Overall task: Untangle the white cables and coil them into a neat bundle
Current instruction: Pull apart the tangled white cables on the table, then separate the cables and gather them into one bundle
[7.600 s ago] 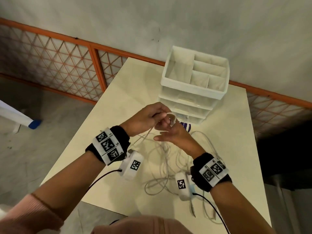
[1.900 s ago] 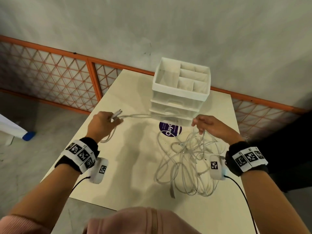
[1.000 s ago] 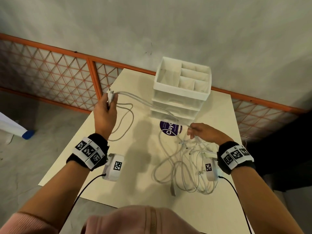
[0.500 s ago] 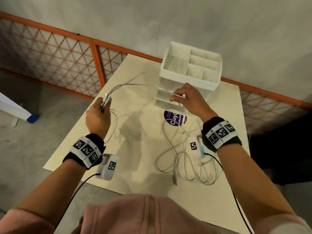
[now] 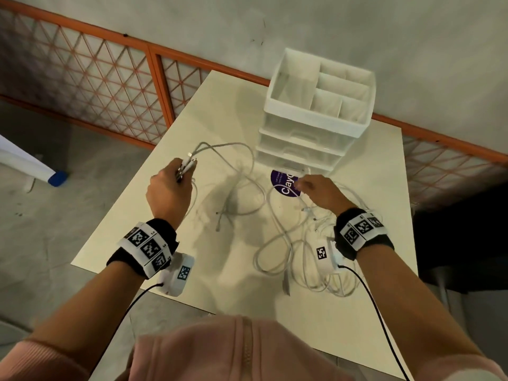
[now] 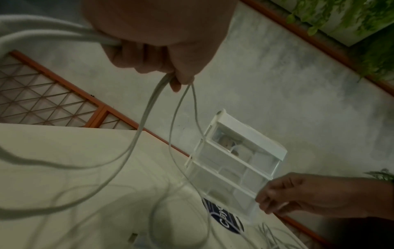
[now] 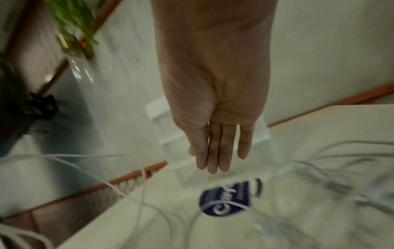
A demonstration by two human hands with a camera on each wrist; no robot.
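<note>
- The head view looks down and forward from above the person's chest onto the table (image 5: pixel 242 111), taking in both forearms, the organizer (image 5: pixel 316 111) at the far edge and the wall behind.
- The left wrist view sits close under the left hand (image 6: pixel 162 38), facing along its fingers across the table toward the organizer (image 6: pixel 234 161); the picture is tilted.
- The right wrist view sits close under the right hand (image 7: pixel 215 104), facing along the fingers; it is blurred.
- All three share the organizer, the purple sticker (image 5: pixel 286 185) and the loose cables (image 5: pixel 277 243).
- The left wrist view also catches the right hand (image 6: pixel 309 195).
</note>
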